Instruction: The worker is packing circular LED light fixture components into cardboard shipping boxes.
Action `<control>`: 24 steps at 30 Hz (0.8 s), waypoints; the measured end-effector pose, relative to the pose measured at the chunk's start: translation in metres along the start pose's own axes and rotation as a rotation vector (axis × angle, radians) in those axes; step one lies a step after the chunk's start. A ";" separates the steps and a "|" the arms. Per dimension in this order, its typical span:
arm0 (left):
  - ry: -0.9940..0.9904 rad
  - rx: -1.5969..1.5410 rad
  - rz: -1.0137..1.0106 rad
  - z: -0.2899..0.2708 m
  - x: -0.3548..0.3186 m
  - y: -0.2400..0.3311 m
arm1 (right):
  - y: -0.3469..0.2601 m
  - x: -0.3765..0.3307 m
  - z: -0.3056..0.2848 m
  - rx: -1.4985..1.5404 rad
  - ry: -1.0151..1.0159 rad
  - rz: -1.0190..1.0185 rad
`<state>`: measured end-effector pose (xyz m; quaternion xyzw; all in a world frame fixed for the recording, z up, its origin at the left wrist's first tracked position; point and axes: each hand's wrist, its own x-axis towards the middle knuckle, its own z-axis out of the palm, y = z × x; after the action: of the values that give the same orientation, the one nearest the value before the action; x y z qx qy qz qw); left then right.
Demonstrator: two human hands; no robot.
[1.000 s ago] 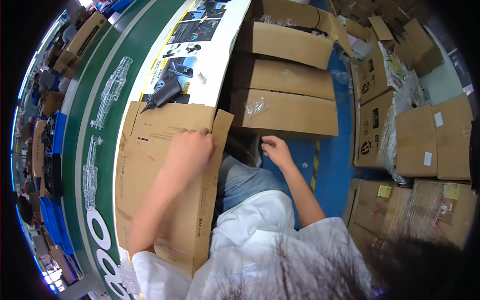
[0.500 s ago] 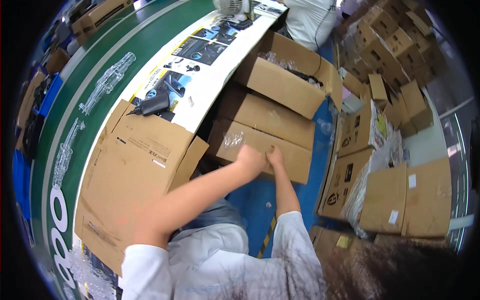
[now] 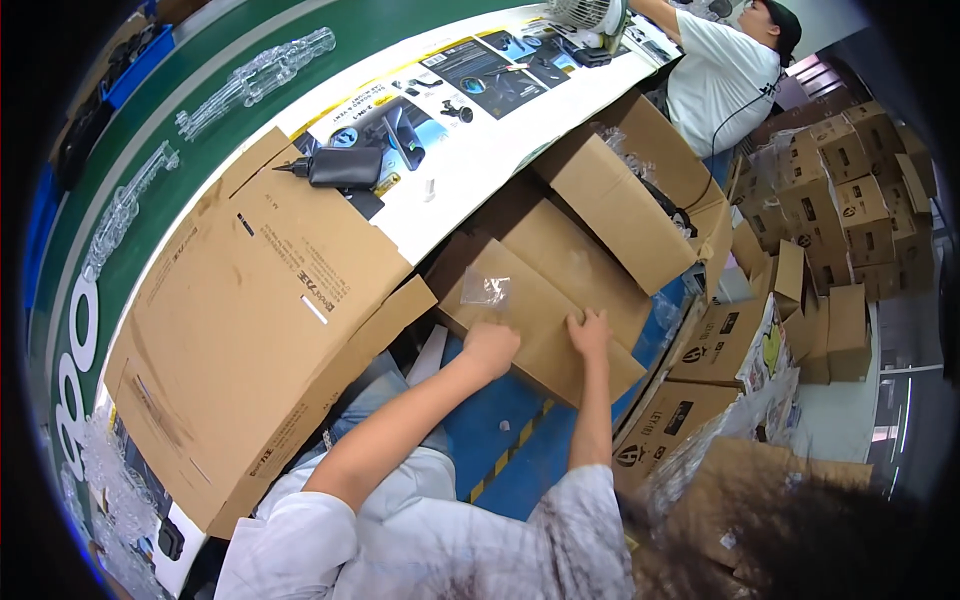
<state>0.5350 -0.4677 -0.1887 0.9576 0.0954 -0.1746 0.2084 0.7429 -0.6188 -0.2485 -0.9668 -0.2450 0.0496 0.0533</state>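
Observation:
A brown cardboard box (image 3: 535, 262) sits low beside the table, its long top flaps folded in. My left hand (image 3: 492, 348) is closed in a fist-like grip at the near left edge of the box. Farther right, my right hand (image 3: 588, 330) has its fingers curled on the near flap. A small clear plastic bag (image 3: 486, 288) lies on that flap, just beyond my left hand. The undersides of both hands are hidden.
A larger cardboard carton (image 3: 620, 205) with plastic inside stands behind. On the white table (image 3: 480, 195) lie a flat cardboard piece (image 3: 260, 330) and a black bottle (image 3: 345, 167). A fan (image 3: 590, 15) and co-worker (image 3: 720, 75) are beyond; cartons (image 3: 830, 210) are stacked right.
My hands, close together before, are now apart, the left nearer the box's left edge. The view has shifted, bringing more of the co-worker into sight.

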 end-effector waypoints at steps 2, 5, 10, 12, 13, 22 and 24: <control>0.700 -0.036 0.110 0.001 -0.010 0.005 | -0.008 -0.037 -0.022 0.091 0.057 -0.132; 0.806 -0.070 0.187 -0.010 -0.026 0.015 | -0.036 -0.111 -0.054 0.062 -0.082 -0.191; 0.111 -0.108 0.005 0.001 -0.030 0.041 | -0.033 -0.228 -0.006 -0.006 -0.040 -0.292; -0.096 -0.065 -0.054 0.024 -0.026 0.028 | -0.047 -0.253 0.026 -0.010 -0.087 -0.261; -0.109 -0.064 -0.041 0.028 -0.023 0.024 | -0.049 -0.262 0.044 -0.025 -0.157 -0.198; -0.164 -0.375 -0.322 0.096 0.008 -0.019 | -0.037 -0.235 0.153 -0.061 -0.503 0.114; 0.049 -0.105 -0.320 0.117 0.012 -0.033 | -0.054 -0.226 0.149 -0.050 -0.522 0.096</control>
<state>0.5030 -0.4876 -0.3053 0.9219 0.2605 -0.1771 0.2254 0.5020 -0.6677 -0.3729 -0.9328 -0.2056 0.2934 -0.0378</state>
